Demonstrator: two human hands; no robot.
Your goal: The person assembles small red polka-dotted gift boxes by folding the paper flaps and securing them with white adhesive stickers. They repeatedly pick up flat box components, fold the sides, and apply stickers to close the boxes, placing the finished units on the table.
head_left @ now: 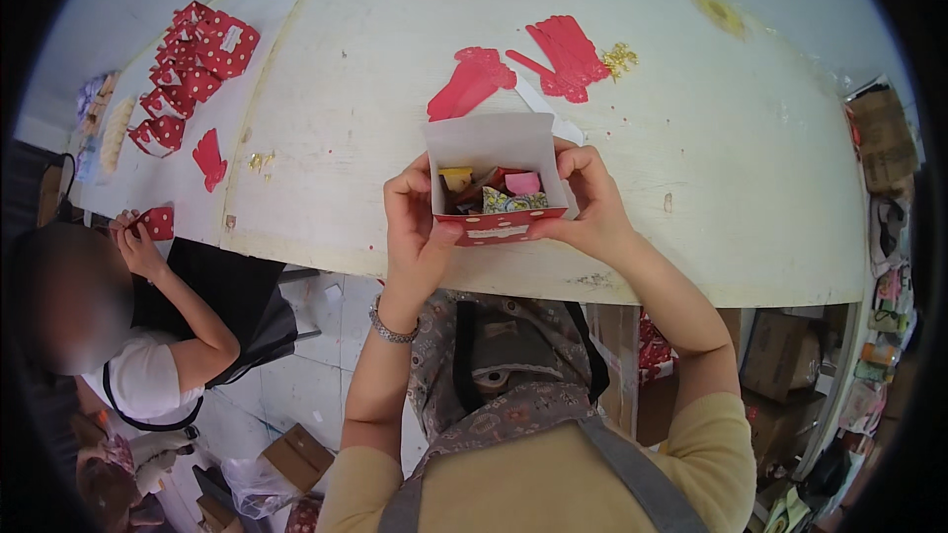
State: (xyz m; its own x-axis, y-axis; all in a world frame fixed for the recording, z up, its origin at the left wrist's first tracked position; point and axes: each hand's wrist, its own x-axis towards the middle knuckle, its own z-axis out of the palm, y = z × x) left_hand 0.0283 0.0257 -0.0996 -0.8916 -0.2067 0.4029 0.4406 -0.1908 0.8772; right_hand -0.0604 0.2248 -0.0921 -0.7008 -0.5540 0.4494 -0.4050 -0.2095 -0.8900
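A small red box with white polka dots [504, 222] is held between my two hands at the table's near edge. Its lid stands up at the back and shows a white inside. Small wrapped pieces in yellow, pink and a green floral pattern [513, 200] fill it; their kind I cannot make out. My left hand [413, 227] grips the left side, thumb at the front corner. On the opposite side, my right hand [595, 205] holds the box with its thumb along the front edge. A pale label is on the front wall.
Beyond the box lie red paper strips with scalloped ends [565, 59], a white strip [533, 99] and gold fasteners [619, 60]. Several polka-dot boxes [197, 59] stand far left. At left, another person holds a red box [156, 223]. Cartons [780, 355] sit below right.
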